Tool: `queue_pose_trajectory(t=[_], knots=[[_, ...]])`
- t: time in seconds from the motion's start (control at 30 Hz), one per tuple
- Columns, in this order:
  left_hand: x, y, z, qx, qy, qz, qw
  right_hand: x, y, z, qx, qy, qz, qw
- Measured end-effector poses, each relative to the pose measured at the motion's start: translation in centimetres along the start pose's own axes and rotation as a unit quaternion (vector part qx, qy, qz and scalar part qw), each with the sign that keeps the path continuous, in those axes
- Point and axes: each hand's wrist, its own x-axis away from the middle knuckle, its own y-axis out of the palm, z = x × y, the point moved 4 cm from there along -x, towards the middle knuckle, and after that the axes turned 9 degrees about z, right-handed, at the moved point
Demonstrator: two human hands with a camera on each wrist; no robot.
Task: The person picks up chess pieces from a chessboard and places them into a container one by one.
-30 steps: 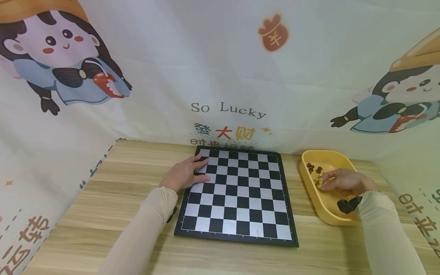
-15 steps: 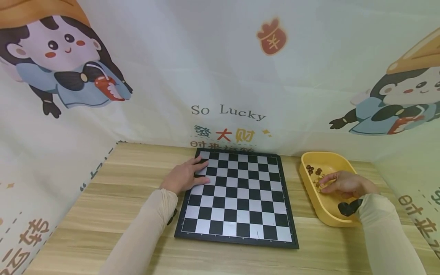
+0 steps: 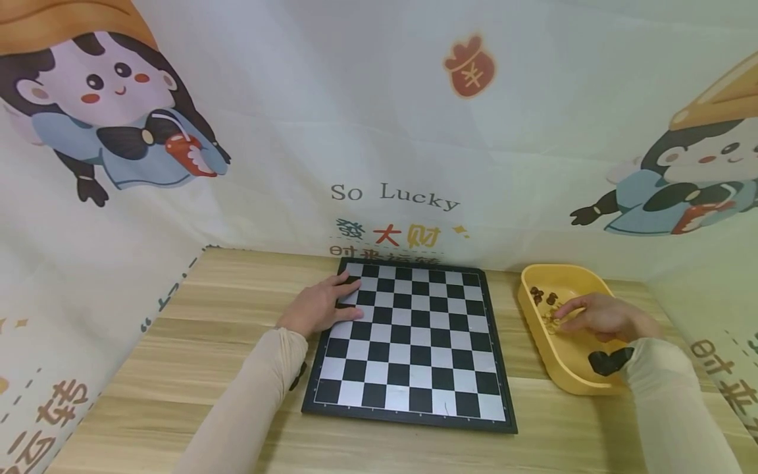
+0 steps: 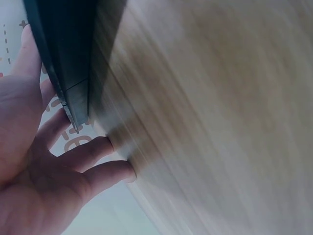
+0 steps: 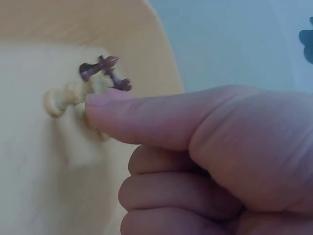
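A black-and-white chessboard [image 3: 408, 342] lies flat on the table. My left hand [image 3: 316, 306] rests at its left edge with the fingers spread. In the left wrist view, that hand's fingers [image 4: 88, 152] reach along the dark side of the board [image 4: 63, 54]. My right hand [image 3: 606, 316] is inside the yellow tray [image 3: 559, 365], thumb and index fingertip beside small cream chess pieces [image 3: 549, 324]. In the right wrist view, a cream chess piece [image 5: 56, 103] lies at the tip of the thumb [image 5: 146, 117]. The thumb hides whether anything is pinched. Its other fingers are curled.
Several dark brown chess pieces [image 3: 536, 295] lie in the tray's far left corner. The tray stands right of the board on a wood-grain table [image 3: 177, 368]. A printed cloth [image 3: 266, 151] hangs close behind the board and tray and along both sides.
The whole head view has shifted slightly down. Both hands stay almost in place, with only a small shift of the right fingertips among the cream pieces. The board and tray have not moved.
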Motion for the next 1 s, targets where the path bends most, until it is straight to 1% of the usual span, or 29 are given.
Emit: queue_pose_trajectory(t=[0.1,0.27,0.47,0.57,0.67,0.77,0.83,0.93,1.0], knots=[[-0.1,0.0,0.2,-0.002,0.010,0.005,0.9999,0.6,-0.5,-0.3,0.024,-0.007,0.016,1.000],[0.1,0.0,0.3,0.002,0.009,0.001,1.0000,1.3,-1.3,-0.7,0.040,-0.003,0.045,0.998],[0.0,0.1,0.4,0.006,0.004,0.001,1.0000,2.1,-1.9,-1.6,0.053,-0.022,0.072,0.996],[0.0,0.1,0.3,0.006,0.002,0.001,1.0000,2.4,-1.9,-2.5,0.055,-0.028,0.073,0.995],[-0.1,0.1,0.3,0.005,0.006,0.005,1.0000,2.5,-1.7,-3.3,0.061,-0.029,0.079,0.995],[-0.1,0.1,0.2,0.003,0.011,0.006,0.9999,2.7,-1.3,-4.1,0.075,-0.051,0.089,0.992],[-0.2,0.1,0.1,0.005,0.005,0.003,1.0000,2.7,-1.0,-4.7,0.081,-0.066,0.097,0.990],[-0.3,0.0,0.0,0.004,0.001,0.002,1.0000,2.7,-0.4,-5.5,0.091,-0.081,0.104,0.987],[-0.4,-0.1,-0.2,0.006,-0.005,0.000,1.0000,2.6,0.0,-6.0,0.096,-0.082,0.111,0.986]])
